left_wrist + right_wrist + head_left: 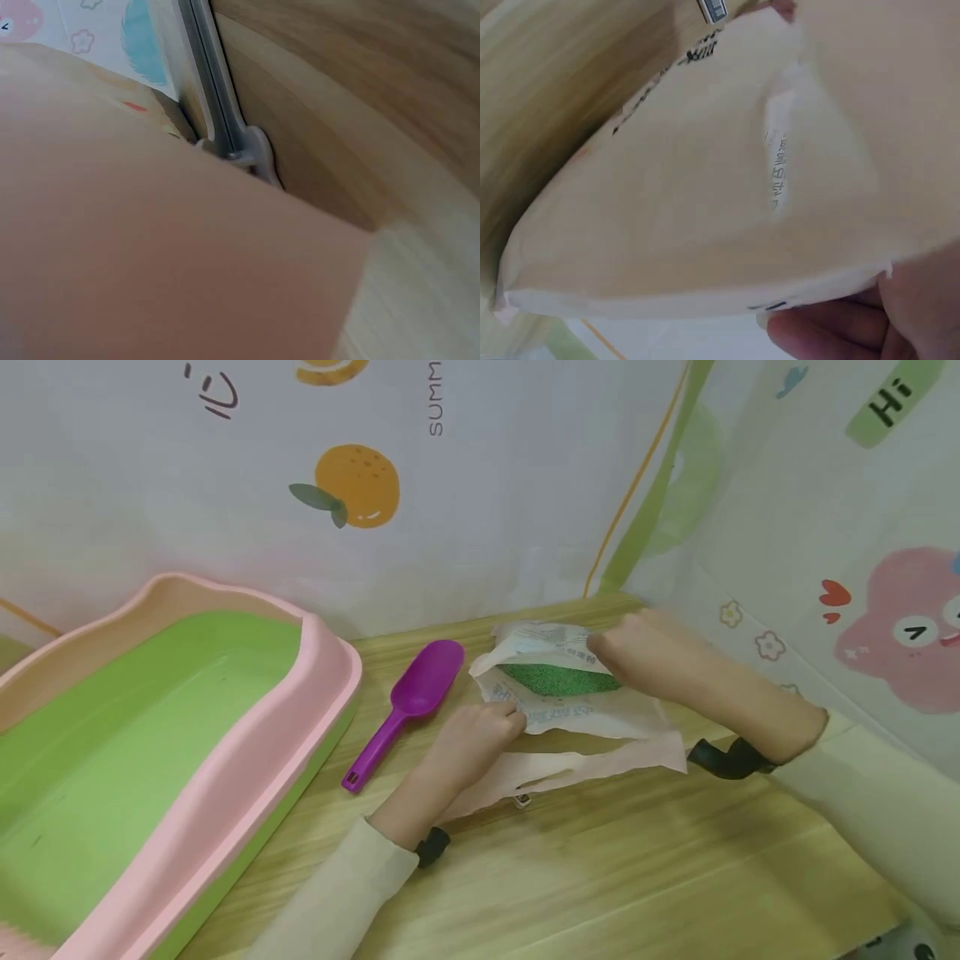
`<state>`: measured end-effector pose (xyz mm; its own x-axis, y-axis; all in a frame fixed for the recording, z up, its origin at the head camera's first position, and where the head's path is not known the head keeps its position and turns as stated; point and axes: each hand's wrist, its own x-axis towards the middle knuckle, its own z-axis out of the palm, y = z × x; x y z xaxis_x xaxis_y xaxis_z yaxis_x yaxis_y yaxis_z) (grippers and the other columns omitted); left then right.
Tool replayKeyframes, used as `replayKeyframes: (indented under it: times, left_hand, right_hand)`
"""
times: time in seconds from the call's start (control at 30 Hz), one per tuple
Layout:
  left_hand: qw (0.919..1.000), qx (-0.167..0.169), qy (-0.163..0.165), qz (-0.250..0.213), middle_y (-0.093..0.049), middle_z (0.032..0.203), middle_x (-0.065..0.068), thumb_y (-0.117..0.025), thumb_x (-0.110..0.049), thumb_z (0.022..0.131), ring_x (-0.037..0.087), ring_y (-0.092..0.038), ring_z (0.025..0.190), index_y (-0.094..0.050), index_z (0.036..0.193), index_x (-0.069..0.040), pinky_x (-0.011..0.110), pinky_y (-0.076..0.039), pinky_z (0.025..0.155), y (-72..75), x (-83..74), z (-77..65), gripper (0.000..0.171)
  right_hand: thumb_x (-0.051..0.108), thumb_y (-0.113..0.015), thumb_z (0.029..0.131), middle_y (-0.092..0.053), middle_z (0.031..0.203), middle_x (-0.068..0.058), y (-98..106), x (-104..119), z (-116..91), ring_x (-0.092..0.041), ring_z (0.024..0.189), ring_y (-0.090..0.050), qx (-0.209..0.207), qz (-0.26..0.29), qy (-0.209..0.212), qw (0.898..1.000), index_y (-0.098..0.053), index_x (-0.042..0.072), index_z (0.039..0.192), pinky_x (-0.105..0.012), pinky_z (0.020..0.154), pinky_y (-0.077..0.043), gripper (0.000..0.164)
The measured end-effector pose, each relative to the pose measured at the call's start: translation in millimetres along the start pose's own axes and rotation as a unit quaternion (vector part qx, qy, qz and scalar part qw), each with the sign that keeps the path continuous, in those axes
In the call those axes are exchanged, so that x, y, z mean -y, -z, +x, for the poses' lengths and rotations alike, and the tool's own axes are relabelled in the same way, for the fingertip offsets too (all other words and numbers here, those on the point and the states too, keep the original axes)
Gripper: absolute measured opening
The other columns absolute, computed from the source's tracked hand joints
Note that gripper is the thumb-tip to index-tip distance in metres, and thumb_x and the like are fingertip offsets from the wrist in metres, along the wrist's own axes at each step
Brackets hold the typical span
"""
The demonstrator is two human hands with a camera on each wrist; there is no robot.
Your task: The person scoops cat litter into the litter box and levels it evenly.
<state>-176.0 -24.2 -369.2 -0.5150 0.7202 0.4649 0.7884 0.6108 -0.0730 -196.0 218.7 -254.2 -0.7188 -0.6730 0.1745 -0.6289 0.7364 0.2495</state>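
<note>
A white printed bag point(592, 718) lies torn across on the wooden tabletop, and green granules point(558, 679) show in its opening. At the opening's left side my left hand point(480, 739) grips the bag's edge with curled fingers. My right hand point(645, 647) pinches the far edge at the upper right; in the right wrist view its curled fingers point(829, 326) are at the bag's rim. A pale torn strip point(615, 762) stretches in front of the bag, passing under my left hand. The left wrist view is mostly filled by bare skin.
A purple scoop point(423, 681) lies on the table point(600, 860) left of the bag. Farther left stands a green litter tray with a pink rim point(330, 664). A printed white sheet point(487, 527) hangs behind and along the right side.
</note>
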Motion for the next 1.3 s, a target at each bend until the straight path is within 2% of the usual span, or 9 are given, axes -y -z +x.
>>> replayKeyframes:
  times: [0.13,0.27,0.47,0.57,0.67,0.77,0.93,1.17,1.3]
  left_hand:
    - [1.0,0.006,0.005,0.003,-0.069,0.082,-0.003,-0.071,-0.005,0.09,0.01,-0.059,0.063,-0.071,0.083,-0.012,0.021,-0.05,0.057,1.2,2.5,-3.6,0.01]
    - [0.9999,0.011,0.003,0.003,-0.068,0.08,-0.003,-0.071,-0.004,0.089,0.011,-0.058,0.06,-0.071,0.081,-0.012,0.023,-0.05,0.056,0.5,4.9,-7.3,0.012]
    - [0.9999,0.015,0.001,0.003,-0.071,0.082,-0.001,-0.072,-0.002,0.087,0.013,-0.062,0.065,-0.072,0.084,-0.011,0.025,-0.052,0.059,0.1,6.2,-7.9,0.009]
    - [0.9999,0.015,0.0,0.005,-0.07,0.082,-0.001,-0.072,-0.002,0.087,0.013,-0.062,0.065,-0.072,0.084,-0.011,0.025,-0.052,0.059,1.2,5.6,-8.8,0.01]
    - [0.9999,0.012,-0.002,0.007,-0.069,0.081,-0.001,-0.072,-0.002,0.087,0.013,-0.061,0.064,-0.071,0.083,-0.011,0.025,-0.051,0.058,1.3,4.8,-10.6,0.011]
    - [0.9998,-0.001,-0.01,0.016,-0.068,0.08,-0.002,-0.073,-0.002,0.087,0.012,-0.06,0.065,-0.071,0.082,-0.012,0.024,-0.05,0.058,-0.3,4.1,-13.5,0.011]
    - [0.9984,-0.028,-0.024,0.042,-0.067,0.079,-0.004,-0.074,-0.002,0.084,0.012,-0.058,0.065,-0.069,0.078,-0.013,0.023,-0.047,0.055,-3.9,4.5,-24.4,0.014]
    - [0.9976,-0.067,0.014,0.011,-0.07,0.08,-0.006,-0.079,-0.009,0.083,0.009,-0.061,0.068,-0.074,0.082,-0.016,0.021,-0.052,0.058,2.4,4.7,-32.5,0.009]
    - [0.9935,-0.087,0.071,-0.018,-0.071,0.081,-0.006,-0.082,-0.016,0.084,0.009,-0.065,0.07,-0.076,0.086,-0.017,0.023,-0.055,0.06,15.9,10.4,-41.6,0.006]
  right_hand:
    - [-0.004,-0.061,0.087,-0.053,0.054,-0.002,4,-1,4,-0.017,0.047,-0.045,-0.017,0.006,-0.005,1.0,-0.057,0.01,0.065,-0.032,0.043,-0.039,0.027]
    - [-0.002,-0.057,0.092,-0.046,0.054,-0.001,9,-4,7,-0.016,0.05,-0.039,-0.032,0.027,-0.029,0.999,-0.05,0.011,0.064,-0.03,0.046,-0.033,0.032]
    - [0.004,-0.062,0.094,-0.046,0.053,-0.003,19,-11,7,-0.017,0.05,-0.038,-0.063,0.019,-0.062,0.996,-0.065,0.005,0.077,-0.031,0.047,-0.032,0.018]
    - [0.005,-0.063,0.094,-0.053,0.053,-0.004,21,-12,6,-0.017,0.049,-0.043,-0.073,0.024,-0.056,0.995,-0.07,0.004,0.08,-0.034,0.046,-0.037,0.016]
    - [0.006,-0.063,0.093,-0.052,0.052,-0.003,19,-11,5,-0.017,0.047,-0.042,-0.097,0.024,-0.044,0.994,-0.067,0.005,0.075,-0.036,0.045,-0.038,0.019]
    - [0.005,-0.064,0.092,-0.05,0.051,-0.002,15,-9,2,-0.017,0.046,-0.041,-0.119,0.02,-0.035,0.992,-0.063,0.006,0.07,-0.036,0.045,-0.038,0.022]
    - [0.007,-0.064,0.093,-0.05,0.052,-0.002,9,-1,4,-0.017,0.046,-0.044,-0.126,0.015,-0.028,0.992,-0.06,0.008,0.068,-0.035,0.046,-0.038,0.025]
    - [0.006,-0.062,0.094,-0.045,0.053,-0.001,6,6,5,-0.015,0.049,-0.038,-0.13,0.048,-0.04,0.99,-0.056,0.01,0.068,-0.03,0.049,-0.031,0.027]
    - [0.007,-0.063,0.095,-0.046,0.055,-0.001,8,5,4,-0.016,0.05,-0.039,-0.136,0.052,-0.05,0.988,-0.066,0.007,0.079,-0.031,0.049,-0.031,0.016]
